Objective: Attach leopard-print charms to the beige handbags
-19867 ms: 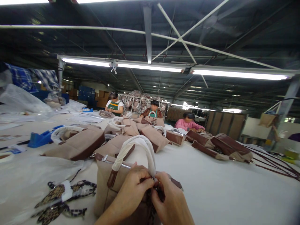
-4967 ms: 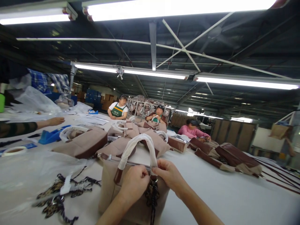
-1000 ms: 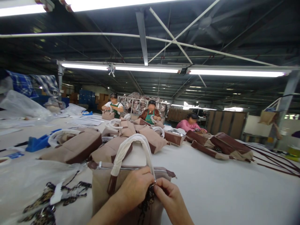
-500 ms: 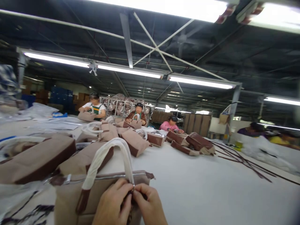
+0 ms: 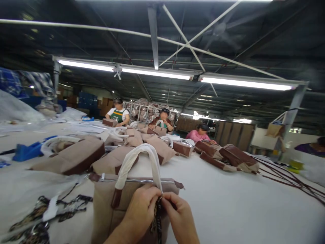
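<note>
White table (image 5: 228,203), fingers (image 5: 174,197) at bag charm (image 5: 159,222)

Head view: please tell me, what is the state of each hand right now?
Left hand: closed, pinching at the metal clasp of the leopard-print charm.
Right hand: closed, pinching at the same clasp from the opposite side.

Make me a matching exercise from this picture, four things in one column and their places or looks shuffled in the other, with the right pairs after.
1 Front handle
2 Zip
3 Straps
4 Right hand

A Lying at the picture's right
B At the top of the hanging charm
C Wrapped in white
D Along the bag's top edge

Pairs: 1-C, 2-D, 3-A, 4-B
</note>
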Action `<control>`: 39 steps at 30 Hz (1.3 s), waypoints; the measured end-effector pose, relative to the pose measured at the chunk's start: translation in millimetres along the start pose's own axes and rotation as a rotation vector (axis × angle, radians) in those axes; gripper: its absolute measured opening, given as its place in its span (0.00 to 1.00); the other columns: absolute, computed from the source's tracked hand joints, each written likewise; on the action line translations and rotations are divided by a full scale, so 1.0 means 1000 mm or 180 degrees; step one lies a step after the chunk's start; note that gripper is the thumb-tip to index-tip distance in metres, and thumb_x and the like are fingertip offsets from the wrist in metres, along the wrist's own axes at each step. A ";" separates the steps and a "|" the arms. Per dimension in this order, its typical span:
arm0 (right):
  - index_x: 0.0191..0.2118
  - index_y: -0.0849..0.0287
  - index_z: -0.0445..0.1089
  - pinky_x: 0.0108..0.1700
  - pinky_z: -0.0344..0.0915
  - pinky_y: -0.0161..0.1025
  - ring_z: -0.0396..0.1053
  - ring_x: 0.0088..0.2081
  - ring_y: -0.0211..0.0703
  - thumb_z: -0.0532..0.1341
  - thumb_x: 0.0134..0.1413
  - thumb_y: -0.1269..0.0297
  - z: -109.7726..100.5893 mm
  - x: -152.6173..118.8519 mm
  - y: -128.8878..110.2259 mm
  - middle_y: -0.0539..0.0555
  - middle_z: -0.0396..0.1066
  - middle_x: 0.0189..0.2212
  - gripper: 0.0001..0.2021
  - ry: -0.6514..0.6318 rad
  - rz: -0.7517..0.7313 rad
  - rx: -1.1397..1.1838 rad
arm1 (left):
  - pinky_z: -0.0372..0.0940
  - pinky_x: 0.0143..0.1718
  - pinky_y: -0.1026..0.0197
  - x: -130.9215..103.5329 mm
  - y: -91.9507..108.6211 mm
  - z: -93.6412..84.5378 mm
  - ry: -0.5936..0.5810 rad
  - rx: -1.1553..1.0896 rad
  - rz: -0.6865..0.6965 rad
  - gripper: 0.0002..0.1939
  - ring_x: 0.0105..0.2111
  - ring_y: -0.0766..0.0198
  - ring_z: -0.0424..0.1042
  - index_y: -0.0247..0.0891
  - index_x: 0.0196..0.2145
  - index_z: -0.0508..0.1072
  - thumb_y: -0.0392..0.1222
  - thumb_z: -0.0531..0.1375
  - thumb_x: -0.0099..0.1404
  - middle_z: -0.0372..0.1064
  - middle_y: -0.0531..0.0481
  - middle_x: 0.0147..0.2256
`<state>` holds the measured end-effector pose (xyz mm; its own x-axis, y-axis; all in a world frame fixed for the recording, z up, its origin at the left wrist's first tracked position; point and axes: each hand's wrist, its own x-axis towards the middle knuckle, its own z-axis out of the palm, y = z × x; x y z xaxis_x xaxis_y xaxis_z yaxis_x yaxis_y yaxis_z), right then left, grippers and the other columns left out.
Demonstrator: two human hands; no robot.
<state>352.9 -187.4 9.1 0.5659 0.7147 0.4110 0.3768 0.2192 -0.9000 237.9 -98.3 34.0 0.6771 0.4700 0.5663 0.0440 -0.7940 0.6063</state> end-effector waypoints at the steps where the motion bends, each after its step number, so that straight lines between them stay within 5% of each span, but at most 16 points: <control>1: 0.31 0.57 0.81 0.34 0.65 0.37 0.70 0.30 0.48 0.64 0.50 0.53 -0.001 0.001 0.001 0.52 0.76 0.25 0.13 -0.0049 -0.0001 0.0009 | 0.61 0.36 0.62 0.000 0.000 0.000 0.0005 -0.0034 -0.0031 0.15 0.33 0.60 0.72 0.38 0.29 0.76 0.32 0.51 0.65 0.74 0.48 0.30; 9: 0.34 0.57 0.82 0.32 0.64 0.37 0.68 0.29 0.46 0.67 0.46 0.51 0.001 -0.001 0.018 0.51 0.74 0.23 0.15 0.0032 0.0292 0.0370 | 0.59 0.35 0.62 0.000 0.004 0.002 -0.0008 -0.0098 -0.0312 0.13 0.33 0.60 0.72 0.38 0.28 0.76 0.31 0.53 0.63 0.74 0.48 0.30; 15: 0.28 0.58 0.81 0.31 0.63 0.36 0.65 0.27 0.43 0.70 0.41 0.53 0.001 0.001 0.008 0.51 0.72 0.21 0.13 -0.0015 0.0429 0.0550 | 0.59 0.35 0.62 0.001 0.008 -0.004 -0.0167 -0.0091 -0.0328 0.14 0.32 0.61 0.72 0.38 0.28 0.76 0.33 0.52 0.64 0.74 0.49 0.29; 24: 0.29 0.60 0.80 0.22 0.58 0.34 0.60 0.20 0.37 0.72 0.37 0.45 0.004 -0.001 0.007 0.48 0.66 0.16 0.21 0.0014 0.0745 0.0823 | 0.59 0.31 0.63 0.000 0.000 0.001 -0.0260 0.0352 -0.0062 0.13 0.32 0.60 0.72 0.38 0.27 0.73 0.32 0.52 0.64 0.73 0.48 0.30; 30: 0.29 0.58 0.79 0.23 0.57 0.31 0.63 0.25 0.38 0.76 0.31 0.45 0.009 -0.005 0.003 0.50 0.72 0.22 0.22 0.0143 0.1190 0.1412 | 0.60 0.34 0.64 0.003 -0.001 -0.003 -0.0283 0.0278 0.0105 0.13 0.32 0.61 0.71 0.38 0.29 0.73 0.31 0.52 0.66 0.72 0.49 0.30; 36: 0.26 0.60 0.77 0.28 0.60 0.32 0.62 0.24 0.37 0.76 0.32 0.46 0.009 0.003 0.020 0.49 0.70 0.21 0.21 -0.0085 0.0911 0.1732 | 0.62 0.36 0.66 0.006 -0.004 -0.013 -0.0448 0.0136 0.0415 0.12 0.35 0.62 0.72 0.38 0.31 0.75 0.29 0.53 0.64 0.72 0.48 0.35; 39: 0.26 0.61 0.77 0.30 0.60 0.33 0.63 0.25 0.37 0.77 0.30 0.48 0.010 0.006 0.026 0.49 0.71 0.21 0.22 -0.0082 0.0734 0.1709 | 0.61 0.36 0.65 0.008 0.000 -0.015 -0.0448 -0.0104 0.0109 0.12 0.33 0.63 0.73 0.39 0.32 0.77 0.30 0.54 0.64 0.75 0.50 0.31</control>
<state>359.3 -170.9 -13.6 0.5686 0.7984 0.1981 -0.1821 0.3571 -0.9161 232.6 -88.5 46.5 0.7741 0.3824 0.5045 -0.0033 -0.7945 0.6072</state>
